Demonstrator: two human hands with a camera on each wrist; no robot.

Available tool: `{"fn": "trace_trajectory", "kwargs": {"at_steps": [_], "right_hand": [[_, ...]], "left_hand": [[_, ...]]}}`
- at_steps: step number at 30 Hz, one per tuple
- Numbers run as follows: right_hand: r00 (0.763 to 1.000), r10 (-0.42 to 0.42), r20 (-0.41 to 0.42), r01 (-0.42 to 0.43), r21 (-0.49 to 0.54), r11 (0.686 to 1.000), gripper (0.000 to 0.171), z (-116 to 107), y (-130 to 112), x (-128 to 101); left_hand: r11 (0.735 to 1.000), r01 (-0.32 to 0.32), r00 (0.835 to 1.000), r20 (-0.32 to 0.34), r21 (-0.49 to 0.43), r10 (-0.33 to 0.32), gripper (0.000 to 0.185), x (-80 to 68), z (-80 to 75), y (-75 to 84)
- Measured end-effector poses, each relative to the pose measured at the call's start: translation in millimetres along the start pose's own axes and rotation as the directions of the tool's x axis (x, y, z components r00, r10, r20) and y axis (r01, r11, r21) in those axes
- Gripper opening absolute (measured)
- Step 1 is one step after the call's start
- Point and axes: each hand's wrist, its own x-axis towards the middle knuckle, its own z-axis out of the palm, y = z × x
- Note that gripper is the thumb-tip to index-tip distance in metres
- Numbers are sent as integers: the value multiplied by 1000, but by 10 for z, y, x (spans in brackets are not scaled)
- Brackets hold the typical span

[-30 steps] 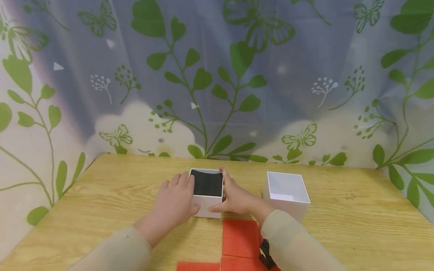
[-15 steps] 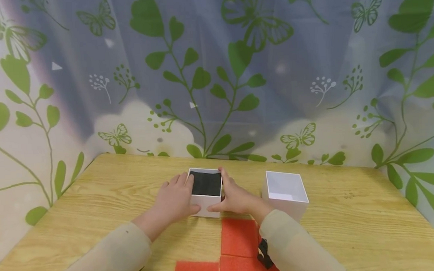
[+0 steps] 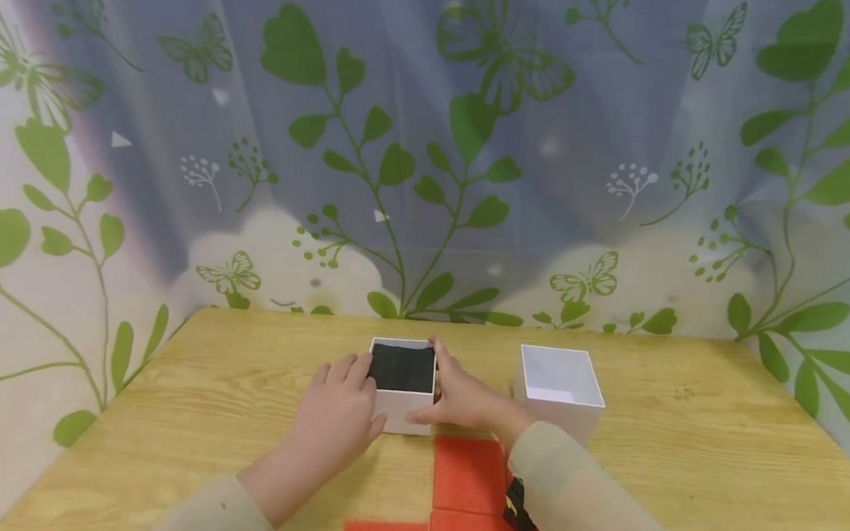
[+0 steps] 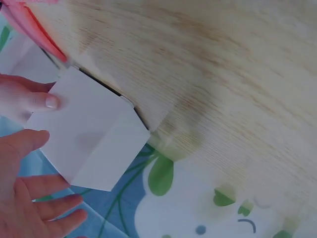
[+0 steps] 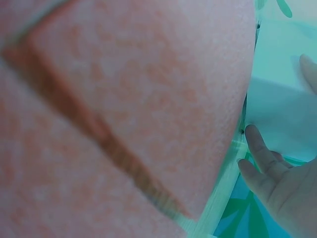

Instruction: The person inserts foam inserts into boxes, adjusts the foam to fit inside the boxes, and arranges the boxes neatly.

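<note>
Wood-grain table point(image 3: 699, 452) — white box point(image 3: 400, 407), square, black within

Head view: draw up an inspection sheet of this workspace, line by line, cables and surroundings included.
Surface: wood-grain table.
Job's things: white box with a black item inside, between the hands; second white box, open-topped, to its right.
Clutter: red squares, nearer the person; a dark object by the right sleeve, identity unclear.
Left hand: fingers at the first box's left rim.
Right hand: thumb across that box's front, fingers along its right side.
Cables: nothing seen.
Surroundings: fabric backdrop printed with green leaves and butterflies, behind the table.
</note>
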Motion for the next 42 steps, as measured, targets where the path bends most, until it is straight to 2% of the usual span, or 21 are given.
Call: {"fn": "trace_trajectory", "kwargs": {"at_steps": [3, 9, 13, 15, 17, 21, 27, 31, 34, 38, 42], "right_hand": [[1000, -7, 0, 7, 2, 1000, 115, -1, -1, 8], [1000, -20, 14, 20, -9, 1000, 116, -6, -6, 9], [1000, -30, -1, 30, -25, 999, 113, -37, -10, -10], [999, -39, -3, 39, -23, 999, 110, -53, -10, -15], [999, -46, -1, 46, -29, 999, 109, -64, -14, -13], [998, -62, 3, 62, -41, 997, 108, -67, -14, 15], [997, -71, 10, 72, -48, 996, 108, -55, -30, 45], [997, -70, 15, 71, -51, 996, 106, -37, -16, 45], [999, -43, 18, 44, -61, 997, 108, -35, -2, 25], [1000, -18, 9, 19, -67, 998, 108, -50, -6, -7], [1000, -1, 26, 3, -73, 997, 108, -35, -9, -13]], "left_hand": [[999, 8, 1000, 1, -32, -8, 36, 8, -21, -2], [996, 59, 996, 77, -65, -54, 32, 41, -27, 12], [991, 10, 994, 110, -132, 5, 37, 107, -36, 113], [981, -38, 995, 84, -188, 54, 37, 148, -30, 186], [969, -84, 995, 27, -234, 93, 33, 181, -17, 248], [954, -109, 993, -71, -279, 93, 25, 227, 30, 302], [944, -124, 989, -113, -305, 93, 21, 238, 88, 264], [945, -139, 988, -113, -297, 110, 18, 244, 96, 250], [952, -116, 993, -68, -284, 101, 26, 266, 97, 254], [968, -40, 996, 73, -247, 60, 48, 315, 99, 271], [980, 20, 970, 243, -197, 29, 68, 365, 113, 297]]}}
